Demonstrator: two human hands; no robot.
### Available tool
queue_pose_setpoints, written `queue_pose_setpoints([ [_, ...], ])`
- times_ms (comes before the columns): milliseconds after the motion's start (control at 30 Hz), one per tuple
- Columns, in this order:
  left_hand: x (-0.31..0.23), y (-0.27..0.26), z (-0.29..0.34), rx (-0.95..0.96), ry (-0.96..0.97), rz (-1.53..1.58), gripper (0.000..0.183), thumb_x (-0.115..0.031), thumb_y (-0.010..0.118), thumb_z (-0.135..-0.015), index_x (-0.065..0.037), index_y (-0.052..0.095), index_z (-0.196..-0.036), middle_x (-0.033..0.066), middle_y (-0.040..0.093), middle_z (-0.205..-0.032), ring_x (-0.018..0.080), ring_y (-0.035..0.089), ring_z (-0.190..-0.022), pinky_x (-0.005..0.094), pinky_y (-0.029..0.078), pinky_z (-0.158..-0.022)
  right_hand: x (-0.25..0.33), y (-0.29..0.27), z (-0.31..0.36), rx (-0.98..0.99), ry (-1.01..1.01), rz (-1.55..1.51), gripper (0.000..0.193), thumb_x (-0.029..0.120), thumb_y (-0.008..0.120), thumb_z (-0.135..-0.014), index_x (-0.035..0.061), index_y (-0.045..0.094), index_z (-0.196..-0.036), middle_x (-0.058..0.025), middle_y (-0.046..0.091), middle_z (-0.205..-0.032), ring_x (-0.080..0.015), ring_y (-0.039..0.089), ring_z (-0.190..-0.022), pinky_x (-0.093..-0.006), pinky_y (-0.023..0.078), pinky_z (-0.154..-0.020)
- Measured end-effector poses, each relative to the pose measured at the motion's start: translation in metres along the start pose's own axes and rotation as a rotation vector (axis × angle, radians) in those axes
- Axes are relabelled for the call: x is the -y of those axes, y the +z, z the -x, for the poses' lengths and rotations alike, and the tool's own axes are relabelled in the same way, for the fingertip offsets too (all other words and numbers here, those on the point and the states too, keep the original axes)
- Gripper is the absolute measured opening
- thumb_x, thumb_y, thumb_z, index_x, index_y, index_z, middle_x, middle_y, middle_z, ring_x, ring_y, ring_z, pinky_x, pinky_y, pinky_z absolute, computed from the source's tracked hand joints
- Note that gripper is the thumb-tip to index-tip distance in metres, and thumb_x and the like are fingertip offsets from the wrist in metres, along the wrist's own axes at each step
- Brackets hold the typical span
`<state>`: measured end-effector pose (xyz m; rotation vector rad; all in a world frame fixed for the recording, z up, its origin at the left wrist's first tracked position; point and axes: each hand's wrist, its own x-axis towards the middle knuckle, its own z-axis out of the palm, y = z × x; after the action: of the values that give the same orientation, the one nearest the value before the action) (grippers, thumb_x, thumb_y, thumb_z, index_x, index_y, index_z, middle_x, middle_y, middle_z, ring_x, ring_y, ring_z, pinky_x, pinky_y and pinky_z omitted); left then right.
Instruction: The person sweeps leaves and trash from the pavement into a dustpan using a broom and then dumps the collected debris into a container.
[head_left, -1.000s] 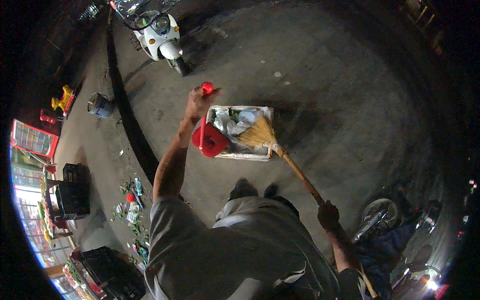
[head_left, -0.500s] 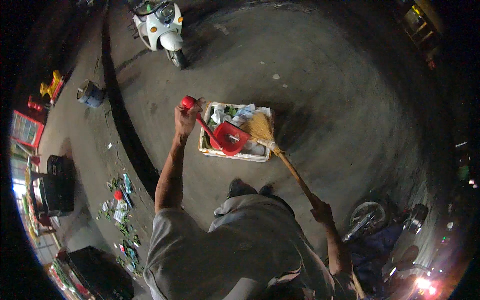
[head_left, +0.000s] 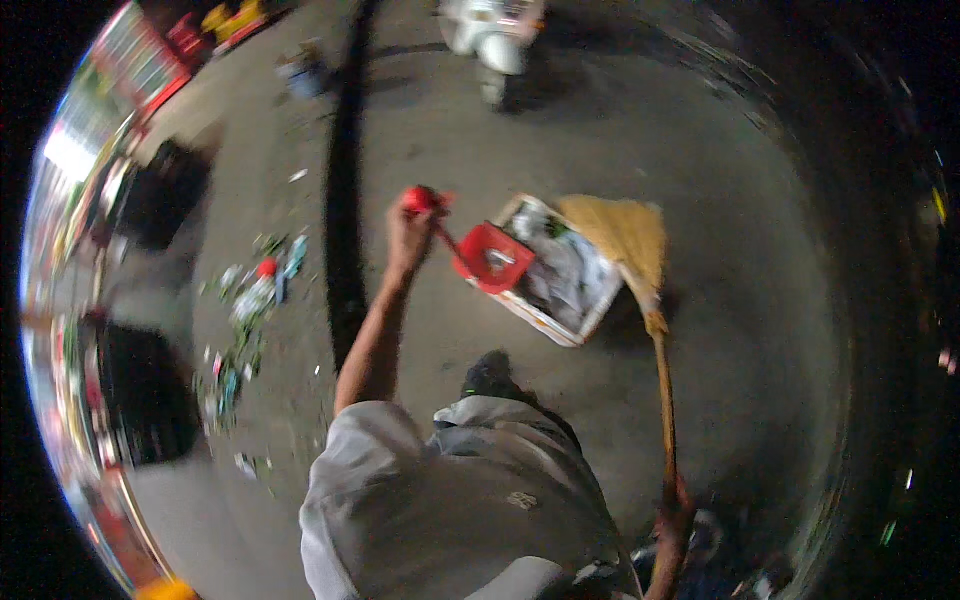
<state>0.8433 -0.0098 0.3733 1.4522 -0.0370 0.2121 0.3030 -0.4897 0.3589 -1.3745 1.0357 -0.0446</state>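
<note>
My left hand (head_left: 409, 240) is closed round the red handle of a dustpan (head_left: 508, 257). The pan holds something whitish and overlaps the left side of a white foam box (head_left: 540, 322). Inside the box lie crumpled pale plastic bags (head_left: 562, 262) and some green leaves. In my right hand (head_left: 677, 512), lower right, is the wooden stick of a straw broom (head_left: 622, 232). The broom's bristles fan out beyond the far right side of the box, and I cannot tell whether they touch it.
Leaves and scraps of litter (head_left: 250, 300) are strewn on the ground at left, past a dark strip (head_left: 345, 200). Two dark bins (head_left: 150, 395) stand further left. A white scooter (head_left: 492, 40) is at the far side, with a bucket (head_left: 303, 78) to its left.
My view has turned left, and the ground and box appear rotated. The broom head has lifted away from the dustpan to the box's right side. Both hands keep their grip.
</note>
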Motion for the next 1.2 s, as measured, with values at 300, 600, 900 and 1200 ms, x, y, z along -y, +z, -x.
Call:
queue_pose_setpoints([
  [300, -0.031, -0.138, 0.218, -0.47, -0.097, -0.116, 0.023, -0.024, 0.074, -0.089, -0.005, 0.061, -0.092, -0.0024, 0.057, -0.08, 0.008, 0.051, -0.073, 0.0255, 0.042, -0.065, 0.015, 0.117, -0.044, 0.623, 0.026, 0.381, 0.048, 0.002, 0.061, -0.086, 0.0078, 0.047, -0.131, 0.0009, 0.049, -0.07, -0.0078, 0.045, -0.047, -0.0257, 0.038, -0.04],
  [600, -0.033, -0.273, 0.49, -1.141, -0.032, -0.148, 0.024, -0.025, 0.073, -0.091, -0.005, 0.063, -0.101, -0.0005, 0.063, -0.085, 0.0083, 0.056, -0.075, 0.0248, 0.046, -0.068, 0.002, 0.236, -0.017, 1.187, 0.452, 0.513, 0.043, 0.008, 0.055, -0.094, 0.0161, 0.041, -0.133, -0.0031, 0.051, -0.077, -0.0073, 0.045, -0.051, -0.0228, 0.039, -0.042],
  [900, -0.022, -0.367, 0.742, -1.785, 0.003, -0.292, 0.009, -0.009, 0.072, -0.089, -0.005, 0.066, -0.094, -0.0028, 0.062, -0.083, 0.0081, 0.056, -0.078, 0.0242, 0.047, -0.072, -0.068, 0.416, 0.093, 1.343, 0.713, 0.941, 0.035, 0.007, 0.052, -0.095, 0.0145, 0.047, -0.129, -0.0042, 0.051, -0.079, -0.0077, 0.043, -0.055, -0.0219, 0.035, -0.043],
  [1200, -0.074, -0.347, 0.939, -2.339, 0.232, -0.261, 0.013, -0.007, 0.07, -0.091, -0.005, 0.063, -0.101, 0.0024, 0.063, -0.095, 0.0128, 0.059, -0.087, 0.0258, 0.049, -0.078, -0.169, 0.541, 0.258, 1.708, 0.498, 1.732, 0.014, 0.018, 0.058, -0.098, 0.0089, 0.049, -0.105, 0.0009, 0.049, -0.068, -0.0066, 0.046, -0.048, -0.0221, 0.037, -0.039],
])
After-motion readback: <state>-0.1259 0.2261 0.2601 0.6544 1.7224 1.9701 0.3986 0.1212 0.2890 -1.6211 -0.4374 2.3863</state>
